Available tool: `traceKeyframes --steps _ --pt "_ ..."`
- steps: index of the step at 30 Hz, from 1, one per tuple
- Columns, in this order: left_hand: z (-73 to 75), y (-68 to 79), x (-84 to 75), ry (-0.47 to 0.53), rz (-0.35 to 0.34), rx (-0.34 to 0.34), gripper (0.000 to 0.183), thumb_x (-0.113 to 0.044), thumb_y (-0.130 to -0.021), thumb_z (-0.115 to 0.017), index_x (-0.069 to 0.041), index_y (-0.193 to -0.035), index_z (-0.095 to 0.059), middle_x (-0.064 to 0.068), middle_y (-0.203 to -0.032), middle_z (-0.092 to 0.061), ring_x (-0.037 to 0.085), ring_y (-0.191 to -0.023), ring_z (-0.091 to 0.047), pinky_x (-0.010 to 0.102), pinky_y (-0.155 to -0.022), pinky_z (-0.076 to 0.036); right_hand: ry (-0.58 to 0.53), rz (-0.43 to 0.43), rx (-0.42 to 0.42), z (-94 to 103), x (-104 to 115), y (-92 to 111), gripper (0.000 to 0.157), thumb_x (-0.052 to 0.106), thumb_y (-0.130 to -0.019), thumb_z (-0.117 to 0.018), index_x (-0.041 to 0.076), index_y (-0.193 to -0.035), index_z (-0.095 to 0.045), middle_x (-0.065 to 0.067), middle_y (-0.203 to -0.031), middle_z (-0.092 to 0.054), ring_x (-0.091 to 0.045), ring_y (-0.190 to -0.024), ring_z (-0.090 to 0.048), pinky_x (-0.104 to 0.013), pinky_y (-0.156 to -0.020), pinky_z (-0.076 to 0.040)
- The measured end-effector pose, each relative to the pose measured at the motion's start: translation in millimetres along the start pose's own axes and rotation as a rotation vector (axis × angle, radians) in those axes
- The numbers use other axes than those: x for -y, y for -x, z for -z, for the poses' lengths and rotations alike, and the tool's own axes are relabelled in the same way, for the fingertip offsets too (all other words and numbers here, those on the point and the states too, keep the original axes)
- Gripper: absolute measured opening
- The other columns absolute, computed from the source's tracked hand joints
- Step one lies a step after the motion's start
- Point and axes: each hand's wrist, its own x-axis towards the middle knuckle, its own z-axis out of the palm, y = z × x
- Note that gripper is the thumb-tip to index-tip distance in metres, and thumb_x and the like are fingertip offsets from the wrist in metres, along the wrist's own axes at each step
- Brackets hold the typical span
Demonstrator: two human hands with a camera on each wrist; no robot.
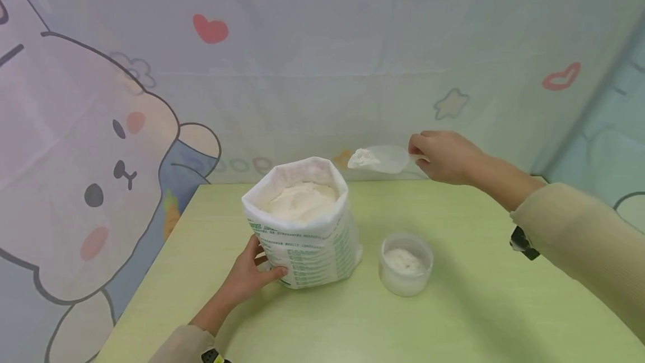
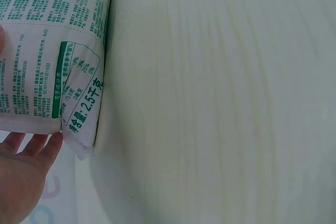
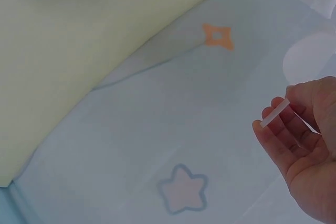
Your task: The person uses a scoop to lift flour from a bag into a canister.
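R sleeve (image 1: 579, 240) nearest, R hand (image 1: 445, 157), curled, pinches prob. light/stiff scoop (image 1: 387, 159) by handle (image 3: 275, 113) (best hold), raised R of soft, prob. heavy bag (image 1: 314, 256) on table (image 1: 206, 223), L hand (image 1: 249, 274) gripping its low L corner.

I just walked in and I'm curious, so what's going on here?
A person's left hand holds the lower side of an open printed bag of white powder. Their right hand grips a translucent scoop above the table, with some powder at its tip. On the table, right of the bag, a round tub also has powder inside.
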Motion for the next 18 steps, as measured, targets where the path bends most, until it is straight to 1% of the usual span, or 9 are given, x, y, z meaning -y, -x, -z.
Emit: traceKeyframes --steps 4,9,14,18 --pt "0.4 -0.3 0.2 0.002 0.002 0.0 0.072 -0.026 -0.073 -0.079 -0.023 -0.13 -0.035 0.0 -0.127 -0.046 0.027 -0.122 -0.043 0.046 -0.101 -0.041 -0.01 0.007 -0.006 -11.5 -10 10 0.01 0.0 -0.084 -0.059 0.003 -0.093 -0.056 -0.006 -0.088 -0.058 -0.02 -0.074 -0.055 -0.036 -0.067 -0.049" --pt "0.2 -0.6 -0.3 0.003 0.004 -0.004 0.071 -0.027 -0.072 -0.079 -0.026 -0.129 -0.035 -0.002 -0.127 -0.046 0.026 -0.122 -0.043 0.045 -0.101 -0.041 -0.027 0.022 -0.019 -25.6 -20 21 0.01 -0.001 -0.083 -0.06 0.004 -0.091 -0.057 -0.003 -0.086 -0.058 -0.016 -0.072 -0.054 -0.034 -0.065 -0.049" --pt "-0.2 -0.4 0.1 -0.005 -0.007 -0.004 0.072 -0.028 -0.072 -0.079 -0.025 -0.129 -0.035 -0.002 -0.127 -0.046 0.026 -0.121 -0.044 0.045 -0.101 -0.042 -0.047 0.032 -0.003 -35.1 -26 29 0.012 -0.001 -0.083 -0.061 0.006 -0.092 -0.058 -0.001 -0.085 -0.058 -0.015 -0.072 -0.054 -0.033 -0.065 -0.049" --pt "0.1 -0.3 0.0 -0.006 -0.002 -0.004 0.072 -0.029 -0.072 -0.079 -0.026 -0.129 -0.035 -0.002 -0.127 -0.046 0.026 -0.122 -0.044 0.045 -0.101 -0.042 -0.032 0.051 0.012 -39.8 -30 35 0.014 0.0 -0.081 -0.064 0.008 -0.092 -0.059 0.001 -0.085 -0.058 -0.014 -0.072 -0.055 -0.033 -0.065 -0.05"
